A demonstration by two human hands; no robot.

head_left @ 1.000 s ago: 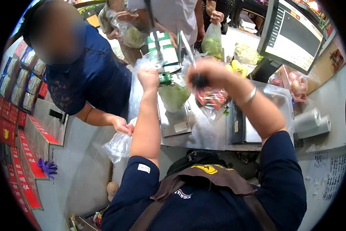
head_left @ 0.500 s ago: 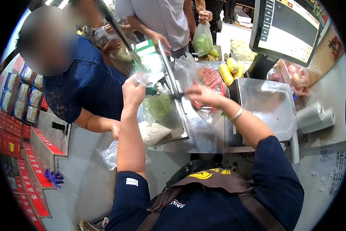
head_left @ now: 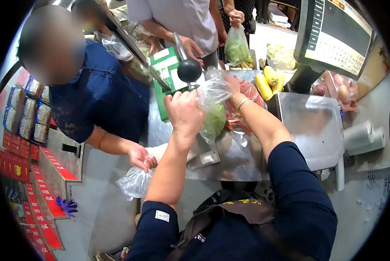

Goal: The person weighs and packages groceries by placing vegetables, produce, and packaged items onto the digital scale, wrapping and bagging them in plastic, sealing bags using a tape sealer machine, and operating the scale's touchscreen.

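Observation:
My left hand (head_left: pixel 185 114) is closed in a fist around the gathered neck of a clear plastic bag (head_left: pixel 215 90). A pale green leafy vegetable (head_left: pixel 214 119) hangs inside the bag, low over the metal counter. My right hand (head_left: pixel 234 88), with a bracelet at the wrist, is at the bag's upper film, its fingers bent and partly hidden by the plastic. Beneath my right forearm lie red packets (head_left: pixel 249 91) in clear plastic. Just beyond my left hand stands a green device (head_left: pixel 177 80) with a metal lever and a round black knob (head_left: pixel 189 70).
At my left a co-worker's hand (head_left: pixel 142 157) holds a clear bag (head_left: pixel 135 182), beside a white bag (head_left: pixel 158 152). Across the counter (head_left: pixel 242 167), another person's hand holds bagged greens (head_left: pixel 237 48). Yellow squash (head_left: pixel 271 82), a metal-topped scale (head_left: pixel 312 126), a screen (head_left: pixel 334 37) and plastic rolls (head_left: pixel 360 135) stand right.
My left hand has moved right and down with the bagged vegetable, away from the green device. My right hand has moved to the bag's top. The co-worker's hand has drawn nearer the clear bag.

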